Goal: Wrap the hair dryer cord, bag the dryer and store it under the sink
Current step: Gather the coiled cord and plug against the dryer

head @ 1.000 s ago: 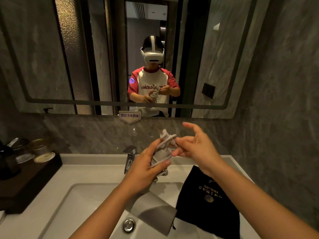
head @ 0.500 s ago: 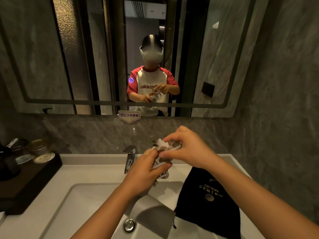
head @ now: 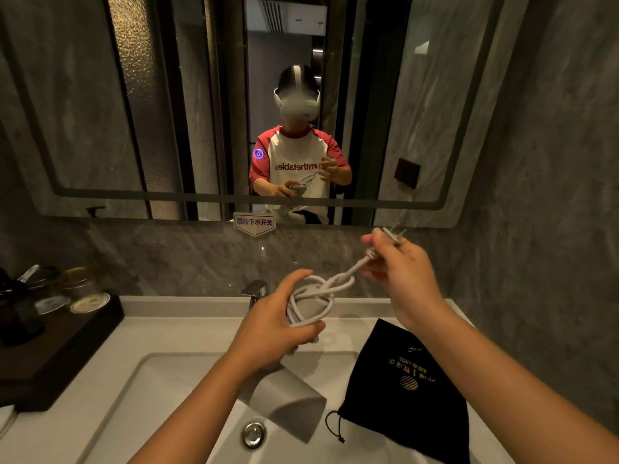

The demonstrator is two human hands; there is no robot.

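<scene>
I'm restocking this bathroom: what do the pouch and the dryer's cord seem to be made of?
The drawstring pouch looks like soft black fabric, matte, possibly velvet: it lies limp and has gold print. The cord looks like smooth white rubber or plastic sheathing: it bends in glossy loops.

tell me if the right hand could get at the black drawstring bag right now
Probably not straight away: the right hand is pinching the plug end of the white cord. The black drawstring bag lies uncovered on the counter just below that forearm, so once freed, the way looks clear.
</scene>
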